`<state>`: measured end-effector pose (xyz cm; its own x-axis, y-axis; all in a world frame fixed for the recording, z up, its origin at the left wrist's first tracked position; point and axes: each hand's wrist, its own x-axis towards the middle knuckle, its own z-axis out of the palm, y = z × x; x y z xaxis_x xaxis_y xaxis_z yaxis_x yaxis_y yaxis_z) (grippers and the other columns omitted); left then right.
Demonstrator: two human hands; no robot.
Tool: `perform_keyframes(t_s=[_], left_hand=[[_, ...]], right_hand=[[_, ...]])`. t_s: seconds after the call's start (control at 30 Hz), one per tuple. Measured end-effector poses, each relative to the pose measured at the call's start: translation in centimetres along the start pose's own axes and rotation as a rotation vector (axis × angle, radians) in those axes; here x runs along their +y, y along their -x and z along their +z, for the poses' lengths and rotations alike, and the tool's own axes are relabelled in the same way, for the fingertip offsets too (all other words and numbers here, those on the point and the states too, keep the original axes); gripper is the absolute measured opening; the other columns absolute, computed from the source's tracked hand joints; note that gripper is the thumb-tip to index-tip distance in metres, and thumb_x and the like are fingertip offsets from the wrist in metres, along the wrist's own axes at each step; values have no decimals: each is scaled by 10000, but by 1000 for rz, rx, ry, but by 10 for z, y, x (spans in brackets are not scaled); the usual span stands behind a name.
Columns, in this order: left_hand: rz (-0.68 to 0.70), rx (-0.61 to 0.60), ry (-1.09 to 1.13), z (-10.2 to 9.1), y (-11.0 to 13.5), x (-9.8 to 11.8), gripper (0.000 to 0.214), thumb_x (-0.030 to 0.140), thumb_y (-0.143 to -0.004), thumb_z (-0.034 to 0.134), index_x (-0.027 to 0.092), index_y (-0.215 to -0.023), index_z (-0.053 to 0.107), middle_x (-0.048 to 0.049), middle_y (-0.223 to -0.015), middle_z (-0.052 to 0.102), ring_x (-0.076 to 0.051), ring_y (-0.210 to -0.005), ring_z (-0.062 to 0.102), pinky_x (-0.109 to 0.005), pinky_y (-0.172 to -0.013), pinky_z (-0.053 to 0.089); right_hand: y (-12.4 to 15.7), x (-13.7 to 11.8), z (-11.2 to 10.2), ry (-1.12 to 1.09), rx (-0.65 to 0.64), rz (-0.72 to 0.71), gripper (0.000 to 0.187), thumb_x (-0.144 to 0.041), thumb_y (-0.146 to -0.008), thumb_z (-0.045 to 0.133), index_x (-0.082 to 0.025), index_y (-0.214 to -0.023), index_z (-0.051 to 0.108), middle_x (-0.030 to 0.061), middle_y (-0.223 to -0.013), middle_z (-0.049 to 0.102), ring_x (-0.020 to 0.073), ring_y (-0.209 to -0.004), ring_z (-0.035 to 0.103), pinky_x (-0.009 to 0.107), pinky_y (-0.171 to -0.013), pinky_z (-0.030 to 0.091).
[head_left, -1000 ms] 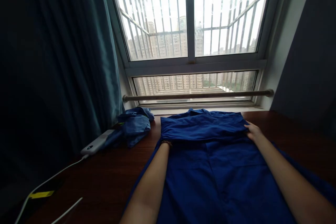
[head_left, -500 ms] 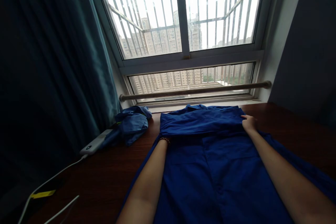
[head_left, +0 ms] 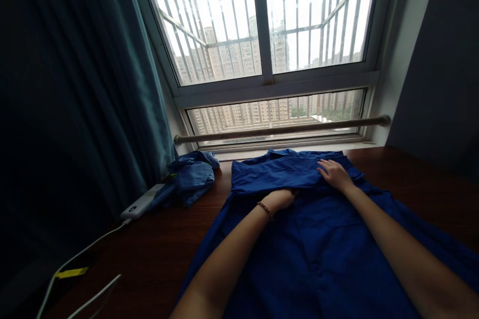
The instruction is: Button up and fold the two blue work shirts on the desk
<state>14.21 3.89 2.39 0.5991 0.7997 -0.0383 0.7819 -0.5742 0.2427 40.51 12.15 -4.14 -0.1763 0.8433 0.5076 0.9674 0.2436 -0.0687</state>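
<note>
A dark blue button-front jacket [head_left: 269, 259] lies spread over the brown wooden surface, its far part folded over into a band [head_left: 269, 174]. My left hand [head_left: 282, 199], with a beaded bracelet at the wrist, is at the near edge of that band, near the middle. The fingers of that hand are tucked under the cloth and mostly hidden, so their grip does not show. On the right part of the band rests my right hand [head_left: 335, 175], palm down with its fingers apart.
Left of the jacket lies a crumpled lighter blue cloth [head_left: 192, 179]. A white power bank [head_left: 140, 204] with a white cable [head_left: 88, 246] sits beside the curtain [head_left: 149, 124]. Behind are a rail [head_left: 280, 130] and a barred window; a yellow tag [head_left: 73, 272] lies lower left.
My left hand has moved right along the fold from its left end to near the middle. My right hand has let go of the band's right corner and now lies flatter, further left.
</note>
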Motion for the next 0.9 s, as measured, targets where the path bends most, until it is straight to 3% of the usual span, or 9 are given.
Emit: perform_keyframes(t_s=[0.13,0.2,0.3,0.37,0.47,0.53,0.63,0.73,0.9], left_hand=[[289,-158,96,-11,-8,22,491,504,-821,420,143,-1128,549,-99,-1090,602,-219,-959,565,-280,-824,427],[350,-55,173,-23,-10,14,463,486,-869,323,188,-1150,539,-48,-1104,606,-183,-968,564,-246,-840,412],[19,285,70,-26,-10,-32,503,493,-880,270,183,-1212,484,-84,-1223,528,-215,-1133,463,-311,-953,341],[-269,382,-86,-17,-6,-77,531,500,-870,278,162,-1245,447,-121,-1311,434,-252,-1229,352,-405,-1021,244],[-585,298,-140,3,4,-138,624,576,-839,235,183,-1304,371,-90,-1405,294,-269,-1295,224,-471,-1039,174],[-671,282,-137,11,8,-165,674,614,-822,176,198,-1328,337,-72,-1420,263,-264,-1306,195,-471,-1042,167],[-697,294,-139,14,9,-180,707,642,-805,129,221,-1340,317,-56,-1426,254,-257,-1311,179,-477,-1041,168],[-720,298,-121,12,7,-181,706,641,-802,118,229,-1338,322,-52,-1428,249,-261,-1311,179,-499,-1030,182],[-743,305,-104,10,6,-179,703,636,-802,120,229,-1340,318,-46,-1434,234,-259,-1313,169,-498,-1028,187]], right_hand=[[4,9,15,-50,-211,31,499,-531,-854,355,-230,-1212,527,33,-1253,481,259,-1163,397,378,-967,323],[6,12,18,-48,-224,33,520,-558,-848,352,-234,-1218,521,25,-1266,469,256,-1169,391,371,-975,312],[7,11,16,-25,-220,50,525,-576,-845,347,-252,-1223,514,14,-1281,453,260,-1168,386,386,-980,296],[6,8,13,-4,-208,75,527,-589,-842,345,-263,-1218,516,15,-1283,451,270,-1176,371,411,-979,285],[5,4,9,11,-158,95,518,-578,-854,328,-257,-1215,515,24,-1286,447,271,-1194,341,437,-984,258],[5,2,7,16,-134,103,509,-564,-864,315,-256,-1219,509,24,-1296,435,267,-1206,320,452,-991,238],[6,4,7,24,-184,162,507,-571,-866,295,-281,-1233,489,16,-1311,417,273,-1213,306,484,-983,233],[9,8,8,23,-260,221,500,-565,-873,270,-307,-1263,448,8,-1325,398,263,-1216,304,497,-979,235],[14,16,10,59,-249,290,538,-585,-857,267,-299,-1283,429,19,-1351,359,302,-1227,267,517,-973,231]])
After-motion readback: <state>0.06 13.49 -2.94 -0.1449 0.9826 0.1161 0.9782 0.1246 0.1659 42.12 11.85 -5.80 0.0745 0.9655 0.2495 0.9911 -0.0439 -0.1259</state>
